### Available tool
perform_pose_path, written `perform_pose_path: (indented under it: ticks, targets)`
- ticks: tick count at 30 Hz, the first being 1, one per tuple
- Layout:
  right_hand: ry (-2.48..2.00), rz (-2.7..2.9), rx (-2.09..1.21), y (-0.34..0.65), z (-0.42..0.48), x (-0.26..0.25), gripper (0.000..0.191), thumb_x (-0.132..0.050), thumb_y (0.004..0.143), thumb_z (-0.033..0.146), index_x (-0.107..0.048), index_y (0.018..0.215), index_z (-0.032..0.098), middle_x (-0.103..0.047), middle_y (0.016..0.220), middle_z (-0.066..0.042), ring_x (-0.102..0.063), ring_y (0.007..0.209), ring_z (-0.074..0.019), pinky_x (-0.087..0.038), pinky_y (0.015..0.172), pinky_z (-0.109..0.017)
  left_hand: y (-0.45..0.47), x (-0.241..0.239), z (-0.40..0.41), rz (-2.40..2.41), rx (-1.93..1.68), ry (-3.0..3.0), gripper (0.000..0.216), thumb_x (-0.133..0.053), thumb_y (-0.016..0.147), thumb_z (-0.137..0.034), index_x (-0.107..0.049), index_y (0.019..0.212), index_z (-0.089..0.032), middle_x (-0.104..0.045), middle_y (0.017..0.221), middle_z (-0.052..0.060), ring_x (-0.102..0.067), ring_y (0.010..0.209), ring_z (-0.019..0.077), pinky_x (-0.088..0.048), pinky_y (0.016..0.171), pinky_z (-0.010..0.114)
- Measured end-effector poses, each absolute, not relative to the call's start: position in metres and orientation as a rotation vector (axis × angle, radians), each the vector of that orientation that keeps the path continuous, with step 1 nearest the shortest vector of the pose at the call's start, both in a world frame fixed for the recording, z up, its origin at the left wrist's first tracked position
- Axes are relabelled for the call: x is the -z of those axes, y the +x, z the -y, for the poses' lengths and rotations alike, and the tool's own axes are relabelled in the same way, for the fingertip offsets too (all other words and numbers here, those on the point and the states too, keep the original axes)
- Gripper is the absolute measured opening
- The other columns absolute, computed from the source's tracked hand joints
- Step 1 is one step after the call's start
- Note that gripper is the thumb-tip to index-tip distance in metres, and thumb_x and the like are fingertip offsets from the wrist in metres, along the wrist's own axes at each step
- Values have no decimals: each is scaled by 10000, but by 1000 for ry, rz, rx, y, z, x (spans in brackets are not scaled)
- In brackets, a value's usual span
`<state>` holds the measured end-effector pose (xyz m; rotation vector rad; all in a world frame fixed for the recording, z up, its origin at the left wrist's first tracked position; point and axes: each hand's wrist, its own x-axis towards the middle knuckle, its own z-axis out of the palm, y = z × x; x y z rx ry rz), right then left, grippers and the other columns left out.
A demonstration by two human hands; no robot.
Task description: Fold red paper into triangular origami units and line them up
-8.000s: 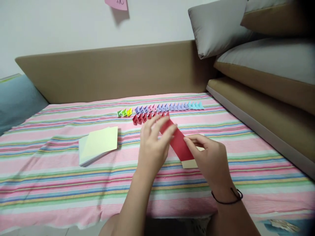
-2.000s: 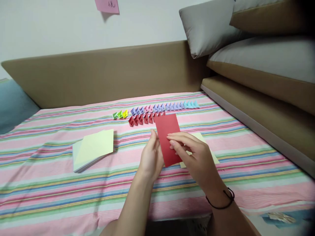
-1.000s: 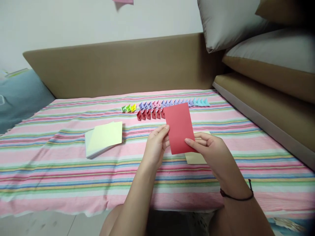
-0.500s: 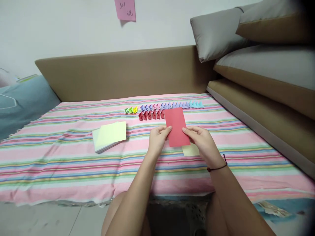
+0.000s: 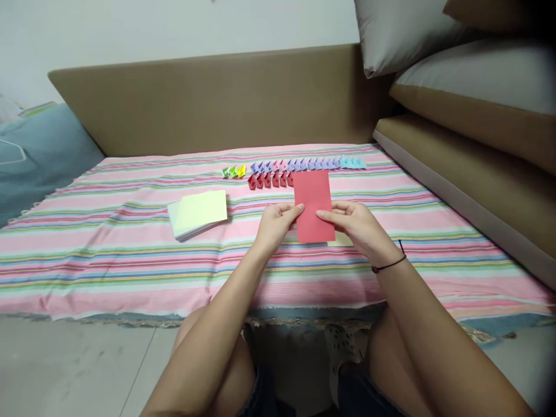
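A red rectangle of folded paper (image 5: 313,202) is held upright over the striped cloth. My left hand (image 5: 274,225) pinches its left edge and my right hand (image 5: 357,227) pinches its right edge. A pale yellow sheet (image 5: 343,240) lies on the cloth beneath my right hand, mostly hidden. Behind the red paper stands a short row of small red folded pieces (image 5: 268,180), and behind that a longer row of folded pieces (image 5: 299,164) in green, yellow, purple, pink and blue.
A stack of pale yellow paper (image 5: 198,213) lies to the left on the pink striped cloth (image 5: 108,249). A brown headboard (image 5: 217,98) runs along the back. Grey and brown cushions (image 5: 469,98) are piled on the right, a blue pillow (image 5: 39,150) at far left.
The red paper went from slanted and narrow to an upright rectangle pinched at both sides. The view has tilted down, so my knees and the floor show.
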<state>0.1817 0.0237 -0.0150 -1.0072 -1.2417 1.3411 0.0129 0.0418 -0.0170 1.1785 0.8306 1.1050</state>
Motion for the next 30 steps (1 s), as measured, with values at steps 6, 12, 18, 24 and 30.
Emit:
perform_pose_path:
  ticks: [6,12,18,24,30]
  targets:
    - [-1029,1217,-1446,176,-17,18,341,-770,654,306,-695,967,193,-717,1003,-63,-676,893,-216,-529,838,-364,5,15,-31,-861,-1086,1194,294,-685,699,-407,-659,698,-115,-671,646,30,-638,630,140,-523,680,281]
    - [-1010,1133,-1429,164,-5,9,291,-759,670,287,-693,930,175,-715,1002,-73,-678,882,-221,-548,792,-348,-3,1,-14,-870,-1068,1184,308,-689,698,-417,-675,749,-114,-686,697,41,-644,646,143,-525,701,297]
    - [-1014,1157,-1433,163,5,1,292,-759,673,287,-700,936,175,-721,976,-70,-687,799,-196,-559,749,-326,-4,-11,-2,-900,-1075,1214,280,-722,666,-385,-673,693,-111,-689,680,48,-637,638,148,-524,675,293]
    - [-1013,1205,-1401,167,19,-8,299,-750,680,304,-700,946,178,-711,1011,-77,-673,899,-231,-556,763,-334,-3,-21,12,-871,-1052,1222,259,-707,687,-364,-691,733,-110,-700,709,63,-648,674,159,-528,698,303]
    - [-1008,1227,-1385,167,33,-15,351,-759,669,330,-701,988,196,-713,1009,-72,-684,830,-218,-559,751,-349,-3,-28,27,-875,-1066,1237,249,-684,720,-355,-677,712,-106,-686,673,51,-643,649,148,-535,677,292]
